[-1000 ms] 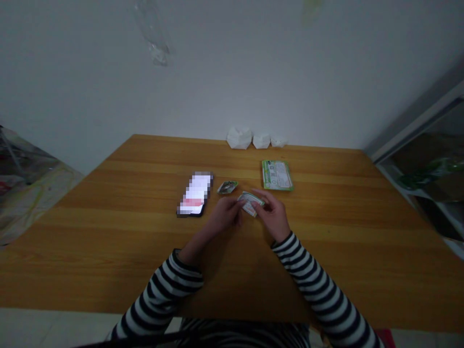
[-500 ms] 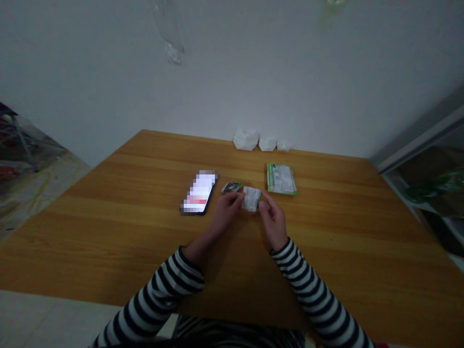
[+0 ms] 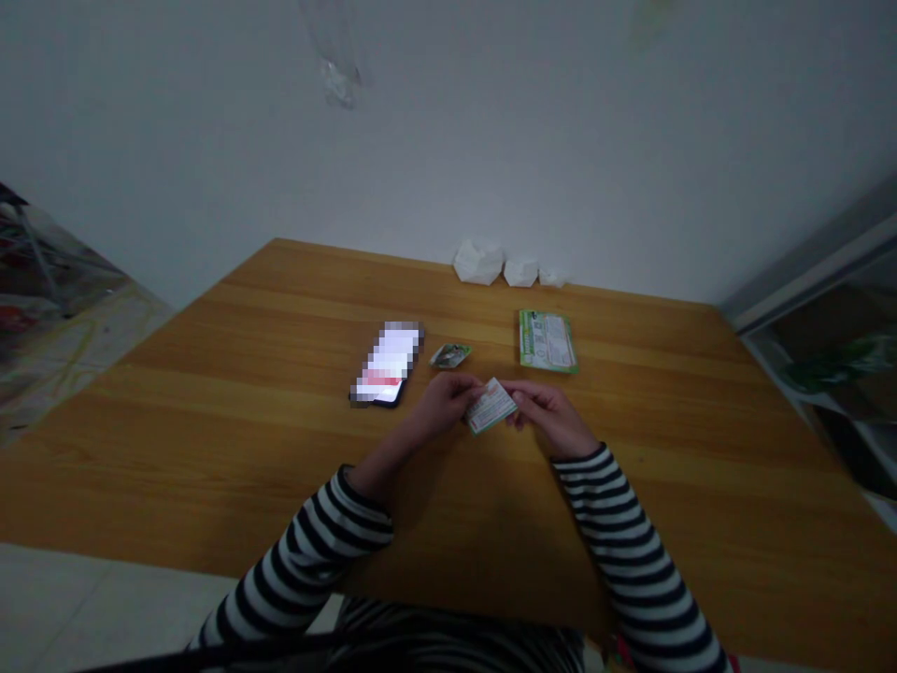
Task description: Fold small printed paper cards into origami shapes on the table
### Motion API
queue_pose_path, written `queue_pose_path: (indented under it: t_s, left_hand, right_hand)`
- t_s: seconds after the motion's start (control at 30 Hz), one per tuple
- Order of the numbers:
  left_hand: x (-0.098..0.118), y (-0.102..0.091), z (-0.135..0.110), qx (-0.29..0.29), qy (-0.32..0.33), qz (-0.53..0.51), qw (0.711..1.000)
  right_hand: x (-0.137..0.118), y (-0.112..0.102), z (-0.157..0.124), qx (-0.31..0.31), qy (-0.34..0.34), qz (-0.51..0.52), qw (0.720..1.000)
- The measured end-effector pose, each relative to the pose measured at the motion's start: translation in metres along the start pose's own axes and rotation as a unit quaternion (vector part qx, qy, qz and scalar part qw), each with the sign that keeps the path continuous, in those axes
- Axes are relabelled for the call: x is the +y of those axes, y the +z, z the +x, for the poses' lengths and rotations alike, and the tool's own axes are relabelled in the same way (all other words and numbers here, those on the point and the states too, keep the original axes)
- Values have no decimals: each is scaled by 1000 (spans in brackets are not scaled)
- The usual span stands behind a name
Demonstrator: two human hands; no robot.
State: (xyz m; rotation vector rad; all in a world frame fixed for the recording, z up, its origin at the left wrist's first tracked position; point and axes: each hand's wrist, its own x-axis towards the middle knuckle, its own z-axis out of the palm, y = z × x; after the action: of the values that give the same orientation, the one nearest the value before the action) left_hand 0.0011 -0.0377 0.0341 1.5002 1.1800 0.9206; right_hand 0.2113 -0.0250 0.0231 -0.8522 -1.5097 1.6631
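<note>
My hands hold a small white and green printed card or folded packet (image 3: 491,406) between them, pinched at both ends, above the wooden table (image 3: 210,449). My left hand (image 3: 440,409) grips its left end and my right hand (image 3: 547,413) grips its right end. Just beyond my left hand lies a small torn foil wrapper (image 3: 449,355). Farther left is a smartphone (image 3: 387,365) with a lit, pixelated screen. A flat green and white printed packet (image 3: 548,341) lies beyond my right hand.
Several crumpled white paper pieces (image 3: 479,262) sit along the table's far edge against the white wall. A shelf unit with a green item (image 3: 833,360) stands past the right edge. Clutter on plastic sheeting (image 3: 49,299) lies low at the left.
The card has turned from upright to slanting across my fingers. My right hand has swung outward to the right, its forearm lower, and the view has tilted slightly.
</note>
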Motion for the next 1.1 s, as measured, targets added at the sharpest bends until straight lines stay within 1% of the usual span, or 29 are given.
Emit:
queue_pose_path:
  t_s: [0.1, 0.27, 0.43, 0.5, 0.57, 0.63, 0.7, 0.77, 0.87, 1.03, 1.1]
  left_hand:
    - [1, -2, 1, -4, 7, 2, 1000]
    - [0, -3, 2, 8, 22, 31, 999]
    - [-2, -4, 3, 20, 29, 67, 997]
    - [-2, -2, 2, 26, 30, 97, 995]
    - [-2, 0, 1, 29, 34, 133, 990]
    - [-2, 2, -1, 24, 41, 164, 985]
    - [-1, 4, -3, 7, 49, 179, 983]
    - [0, 3, -5, -25, 56, 180, 982]
    - [0, 0, -7, -77, 65, 172, 980]
    - [3, -4, -7, -108, 62, 152, 981]
    - [4, -5, -7, -129, 58, 131, 981]
  right_hand:
    - [0, -2, -1, -29, 11, 11, 999]
    - [0, -2, -1, 10, 29, 26, 999]
    - [0, -1, 0, 28, 46, 17, 998]
    - [2, 0, 1, 25, 52, 11, 998]
    - [5, 3, 2, 9, 55, 5, 998]
    - [8, 7, 3, 4, 48, -1, 999]
    - [11, 10, 4, 15, 32, -13, 999]
    - [12, 11, 4, 27, 21, -29, 999]
    - [10, 9, 4, 27, 21, -43, 998]
    - [3, 11, 2, 55, 6, -30, 998]
    - [1, 12, 1, 53, 5, -37, 998]
